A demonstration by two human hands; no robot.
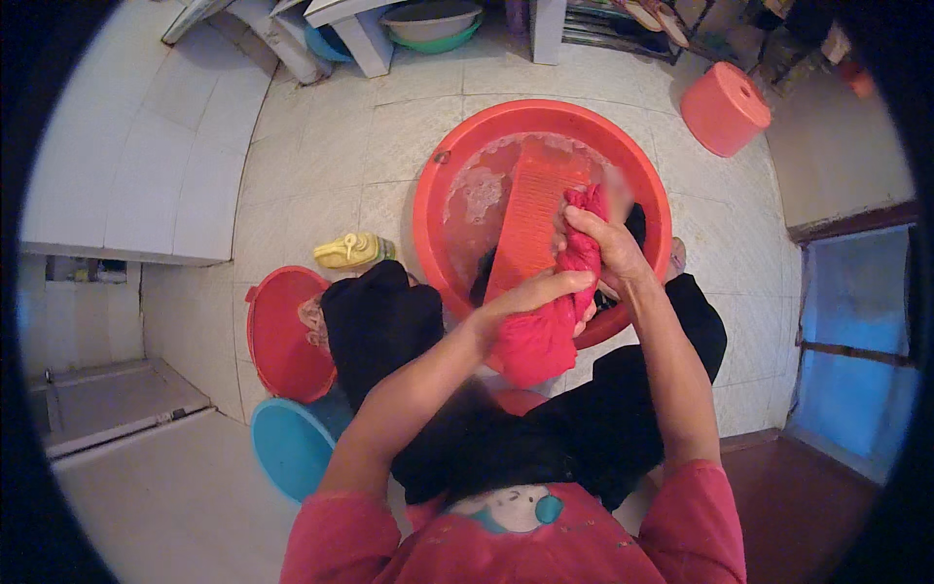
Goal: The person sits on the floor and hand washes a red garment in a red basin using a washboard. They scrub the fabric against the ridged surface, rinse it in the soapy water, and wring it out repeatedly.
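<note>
Both my hands grip a twisted, bunched pink-red cloth (pixel 536 343) over the near right part of a large red plastic basin (pixel 430 241). My left hand (pixel 540 296) is closed around its lower part, and the loose end bulges out below towards my lap. My right hand (pixel 606 241) clasps the upper part, thumb on top. Behind the cloth an orange-red plastic washboard (pixel 536 219) leans in the basin. Soapy water with foam (pixel 481 193) lies left of the washboard. Dark cloth (pixel 635 223) shows at the basin's right side, partly hidden by my right hand.
Left of the basin stands a yellow plastic jug (pixel 354 250), with a red basin (pixel 292 336) and a blue basin (pixel 292 445) nearer me. A pink-red plastic stool or bucket (pixel 722 109) is at the back right. Stacked basins (pixel 432 29) sit under a white bench at the back.
</note>
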